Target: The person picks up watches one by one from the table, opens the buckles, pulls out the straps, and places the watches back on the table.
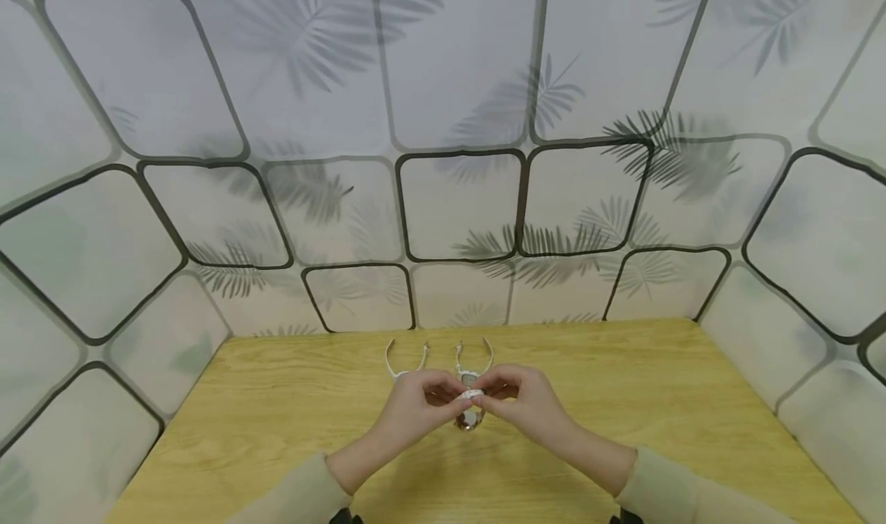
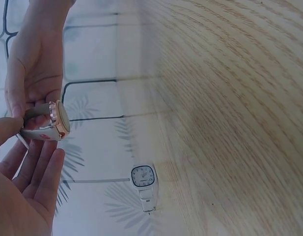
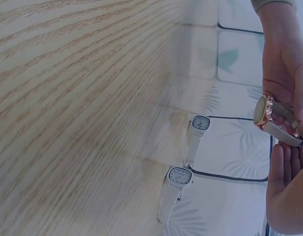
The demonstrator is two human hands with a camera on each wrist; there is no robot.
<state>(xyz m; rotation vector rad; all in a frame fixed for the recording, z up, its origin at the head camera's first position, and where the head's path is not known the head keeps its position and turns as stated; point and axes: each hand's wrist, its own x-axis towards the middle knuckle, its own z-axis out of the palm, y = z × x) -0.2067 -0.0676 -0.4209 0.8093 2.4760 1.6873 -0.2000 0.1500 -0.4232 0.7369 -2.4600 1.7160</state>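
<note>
Between my two hands is a wristwatch (image 1: 467,420) with a rose-gold case and a pale strap. My left hand (image 1: 415,405) and right hand (image 1: 521,401) pinch its strap with thumbs and fingers, above the table. In the left wrist view the strap forms a loop and the watch's dial (image 2: 63,119) faces away from the fingers. The right wrist view also shows the watch (image 3: 262,112) with its case hanging off the looped strap. Fingers partly cover where the strap ends meet.
Beyond the hands, two white watches with squarish dials lie on the wooden table (image 1: 277,401): a left watch (image 1: 399,373) and a right watch (image 1: 468,379). Patterned white panels (image 1: 457,201) enclose the back and sides.
</note>
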